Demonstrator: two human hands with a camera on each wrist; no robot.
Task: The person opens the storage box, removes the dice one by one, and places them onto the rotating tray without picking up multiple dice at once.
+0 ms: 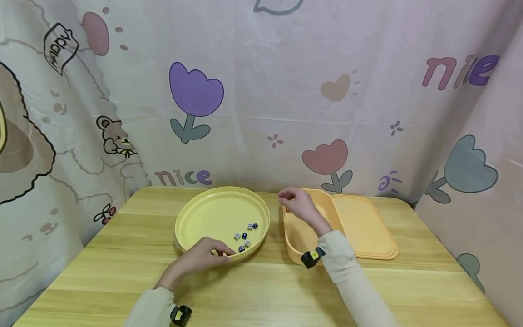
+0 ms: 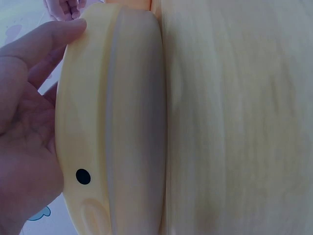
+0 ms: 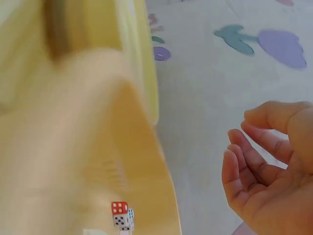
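A round yellow tray stands on the table, with white dice and dark blue dice gathered in its near right part. My left hand grips the tray's near rim, thumb on the outer wall and fingers over the edge; its fingers are partly hidden in the left wrist view. Above the far left edge of an orange box is my right hand, fingers loosely bent and nothing seen between them. In the right wrist view, a red die and white dice lie inside the box.
A flat orange lid lies on the table against the box's right side. Behind the wooden table hangs a printed curtain, which also runs along the left and right sides.
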